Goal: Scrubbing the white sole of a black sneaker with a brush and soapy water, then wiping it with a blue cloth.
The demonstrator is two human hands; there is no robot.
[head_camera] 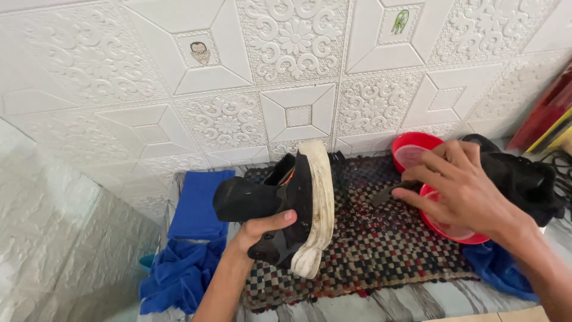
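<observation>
Fingers of your left hand (262, 229) wrap the black shoe (280, 206), tilting its white sole (319, 209) upright over the checked mat (369, 250). Your right hand (459, 191), wrist bent, pinches a dark brush (390, 194) beside the red bowl (444, 223).

A white wall (286, 71) of embossed panels fills the upper view, with floral squares and raised diamond shapes. Two small stickers (201, 52) sit on it. At left a grey textured surface (53, 238) slopes down. Below lies a marbled grey floor (381, 304) with a checked woven mat (369, 250) on it. Red and yellow boards (551, 116) lean at far right. Light is bright and even.
</observation>
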